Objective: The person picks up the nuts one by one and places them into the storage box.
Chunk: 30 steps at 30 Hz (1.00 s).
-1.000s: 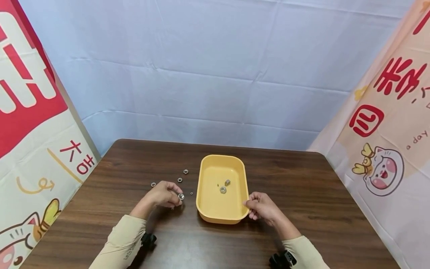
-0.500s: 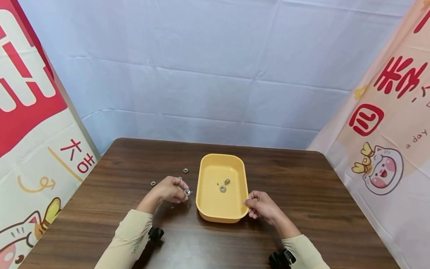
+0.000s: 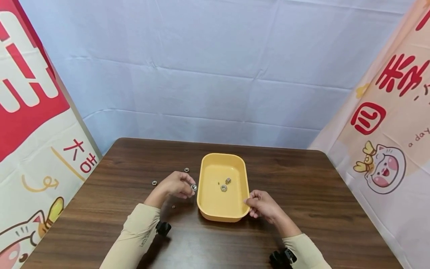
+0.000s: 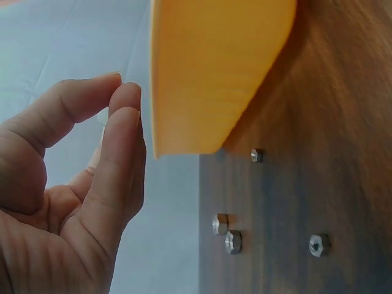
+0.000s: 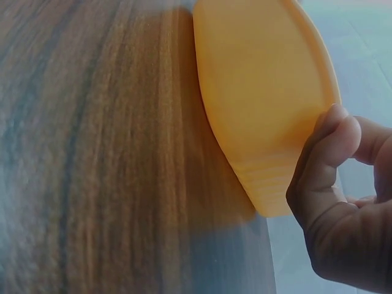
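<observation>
Between thumb and fingers my left hand (image 3: 178, 185) pinches a silvery hex nut (image 3: 193, 187), held just beside the left rim of a yellow tray (image 3: 215, 209). In the left wrist view the fingertips hide most of that nut. The right hand (image 3: 263, 204) grips the tray's rim at its near right corner, thumb on top and fingers curled below, as the right wrist view also shows. Inside the tray lie a large hex nut (image 3: 223, 188), another nut (image 3: 228, 181) tipped on its side, and a tiny piece (image 3: 218, 183) too small to make out.
On the brown wooden table (image 3: 302, 186), left of the tray, several loose nuts are scattered: one nut (image 3: 186, 170) behind the left hand, one (image 3: 154, 183) farther left, and a tiny one (image 3: 173, 206) nearer. A pale cloth (image 3: 215, 74) hangs behind the table.
My left hand has carried the pinched nut rightward and slightly away from me, up to the tray's left rim. The right hand keeps its grip on the tray, which stays in place.
</observation>
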Motion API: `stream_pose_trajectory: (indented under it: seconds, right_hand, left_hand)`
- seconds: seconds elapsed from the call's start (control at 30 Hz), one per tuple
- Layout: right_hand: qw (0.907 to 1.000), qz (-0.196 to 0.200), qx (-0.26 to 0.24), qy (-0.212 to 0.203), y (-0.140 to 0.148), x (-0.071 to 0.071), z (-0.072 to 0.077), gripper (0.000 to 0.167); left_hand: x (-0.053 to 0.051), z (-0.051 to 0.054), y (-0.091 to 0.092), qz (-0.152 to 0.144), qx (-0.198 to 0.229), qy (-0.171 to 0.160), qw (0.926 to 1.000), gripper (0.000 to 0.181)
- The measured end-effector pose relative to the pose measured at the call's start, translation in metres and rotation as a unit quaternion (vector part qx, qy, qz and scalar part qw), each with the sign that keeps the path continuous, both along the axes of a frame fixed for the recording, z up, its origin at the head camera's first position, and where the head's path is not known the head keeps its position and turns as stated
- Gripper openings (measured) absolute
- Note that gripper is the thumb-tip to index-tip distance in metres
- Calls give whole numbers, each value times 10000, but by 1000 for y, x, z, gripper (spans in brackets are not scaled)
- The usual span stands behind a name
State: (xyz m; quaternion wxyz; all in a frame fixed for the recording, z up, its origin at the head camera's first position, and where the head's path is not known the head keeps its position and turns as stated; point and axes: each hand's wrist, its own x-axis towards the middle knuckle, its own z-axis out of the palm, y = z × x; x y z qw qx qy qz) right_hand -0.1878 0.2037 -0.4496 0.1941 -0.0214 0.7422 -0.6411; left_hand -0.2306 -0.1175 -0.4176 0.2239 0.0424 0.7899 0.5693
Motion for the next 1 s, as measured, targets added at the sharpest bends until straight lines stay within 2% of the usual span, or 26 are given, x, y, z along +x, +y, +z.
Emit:
stream_pose_trajectory:
  seconds: [0.3,0.43,0.63,0.73,0.87,1.0]
  right_hand:
    - [10000,-23,-39,-18,1,0,-2,16]
    - [9999,27,-110,-51,1,0,0,14]
    - [9999,67,-87,-76,-5,5,12,11]
    - [9999,57,-89,-59,-8,10,21,10]
    - [9999,54,-95,-57,-10,12,26,10]
    - [9999,44,-88,-58,-7,7,14,10]
  left_hand:
    - [-4,15,11,-28,130,-100,9999,22]
    - [-5,19,16,-56,110,-131,9998,22]
    - [-7,22,25,-175,-157,-69,9997,20]
    - [-12,22,30,-207,-339,-74,9992,21]
    - [-18,25,36,-226,-569,-65,9981,20]
    - [-21,31,41,-306,-861,74,9958,17]
